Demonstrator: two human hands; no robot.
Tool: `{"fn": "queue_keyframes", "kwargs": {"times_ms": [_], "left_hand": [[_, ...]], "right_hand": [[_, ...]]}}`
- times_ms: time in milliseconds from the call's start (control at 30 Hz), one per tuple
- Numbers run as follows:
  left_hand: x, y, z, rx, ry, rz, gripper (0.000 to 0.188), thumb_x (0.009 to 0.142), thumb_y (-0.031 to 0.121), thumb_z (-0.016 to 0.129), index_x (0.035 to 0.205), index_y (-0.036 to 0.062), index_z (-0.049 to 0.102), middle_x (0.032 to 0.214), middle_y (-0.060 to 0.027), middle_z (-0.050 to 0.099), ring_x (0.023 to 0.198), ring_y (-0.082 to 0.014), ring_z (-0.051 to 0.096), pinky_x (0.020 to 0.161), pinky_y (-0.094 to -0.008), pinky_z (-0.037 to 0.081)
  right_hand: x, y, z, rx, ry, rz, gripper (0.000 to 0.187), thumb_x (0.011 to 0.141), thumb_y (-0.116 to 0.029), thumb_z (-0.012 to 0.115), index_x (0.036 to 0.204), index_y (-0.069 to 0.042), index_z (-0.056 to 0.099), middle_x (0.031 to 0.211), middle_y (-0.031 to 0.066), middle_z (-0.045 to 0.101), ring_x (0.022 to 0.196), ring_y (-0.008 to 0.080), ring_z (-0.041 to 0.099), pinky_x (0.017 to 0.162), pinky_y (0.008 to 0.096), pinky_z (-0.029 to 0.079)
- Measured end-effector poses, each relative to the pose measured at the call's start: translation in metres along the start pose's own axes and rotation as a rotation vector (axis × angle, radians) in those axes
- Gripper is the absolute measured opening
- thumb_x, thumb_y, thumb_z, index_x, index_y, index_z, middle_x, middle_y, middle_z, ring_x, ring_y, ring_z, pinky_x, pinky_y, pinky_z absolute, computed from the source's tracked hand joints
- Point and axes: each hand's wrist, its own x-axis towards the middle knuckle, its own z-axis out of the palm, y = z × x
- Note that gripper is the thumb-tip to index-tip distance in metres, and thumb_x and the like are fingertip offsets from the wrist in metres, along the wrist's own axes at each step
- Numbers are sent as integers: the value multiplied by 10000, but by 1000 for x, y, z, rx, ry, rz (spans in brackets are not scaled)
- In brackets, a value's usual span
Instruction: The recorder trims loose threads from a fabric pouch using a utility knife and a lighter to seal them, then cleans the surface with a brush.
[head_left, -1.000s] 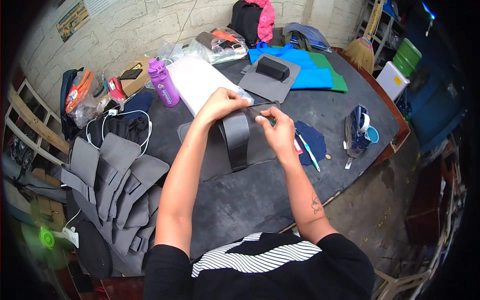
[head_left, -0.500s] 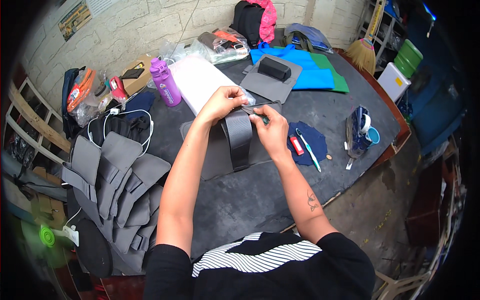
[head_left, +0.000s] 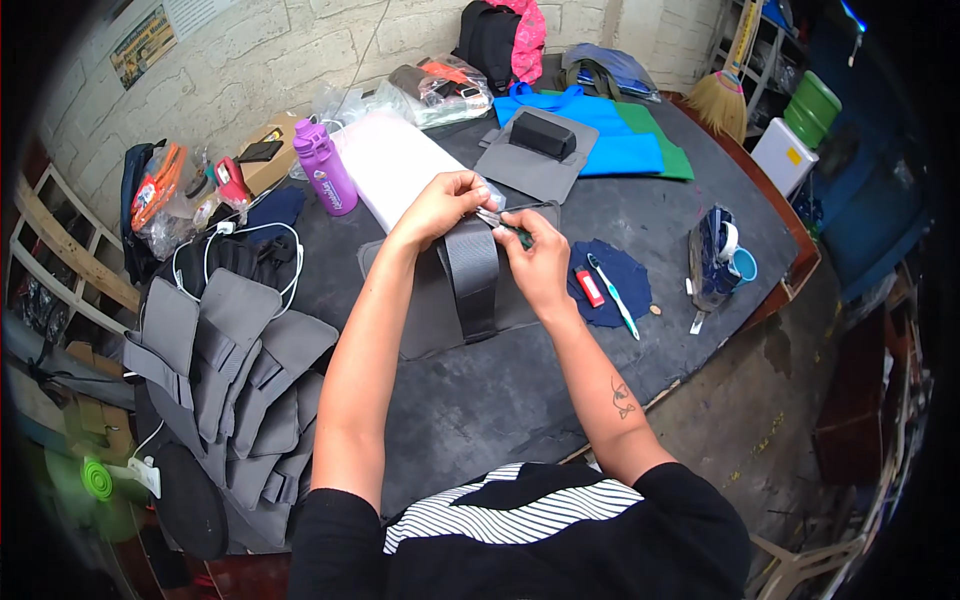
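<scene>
A grey fabric piece with a wide dark strap (head_left: 476,275) standing up in a loop lies on the table in front of me. At the strap's top end, my left hand (head_left: 450,205) is closed, its thumb and fingers pinching the fabric edge. Close beside it, my right hand (head_left: 540,258) grips green-handled thread snips (head_left: 525,239). Their metal tip points toward the left fingertips. The fingers partly hide both the snips and the pinched edge.
Stacked grey fabric pieces (head_left: 240,370) lie at the left. A purple bottle (head_left: 325,170) and a white slab (head_left: 390,165) are behind my hands. Right of them, a navy cloth (head_left: 612,290) bears a toothbrush (head_left: 613,295) and a red item (head_left: 589,288). Blue bags (head_left: 625,150) lie farther back.
The snips' metal tip now shows between my hands, near the left fingertips. My right hand has shifted slightly left. The whole view has moved a little.
</scene>
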Motion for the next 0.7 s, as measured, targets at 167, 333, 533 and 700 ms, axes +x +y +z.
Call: {"fn": "queue_keyframes", "kwargs": {"times_ms": [167, 333, 533, 700], "left_hand": [[1, -2, 2, 15, 23, 0, 145, 951, 171, 539, 835, 87, 556, 875, -14, 676, 672, -27, 453, 625, -204, 384], [3, -10, 1, 9, 60, 21, 165, 971, 175, 491, 836, 92, 538, 872, -23, 677, 682, -34, 453, 642, -210, 380], [1, -3, 0, 65, 75, -29, 206, 984, 206, 476, 820, 95, 531, 869, -33, 676, 670, -40, 455, 632, -208, 376], [6, -5, 8, 32, 39, 8, 217, 988, 194, 469, 815, 73, 517, 843, -42, 647, 744, -68, 533, 693, -231, 434]], "right_hand": [[3, 1, -1, -94, 31, -78, 150, 774, -98, 709, 874, -3, 649, 838, 103, 684, 767, 211, 661, 646, 311, 481], [1, 3, -4, 29, 64, 60, 169, 772, -124, 716, 854, -13, 619, 832, 106, 660, 758, 268, 637, 685, 326, 487], [5, 12, -25, 7, 145, 90, 208, 795, -102, 719, 951, 3, 630, 889, 89, 655, 777, 133, 617, 692, 263, 485], [15, -13, -20, -215, -47, -150, 182, 744, -140, 728, 861, -26, 648, 807, 104, 651, 724, 267, 641, 650, 358, 502]]}}
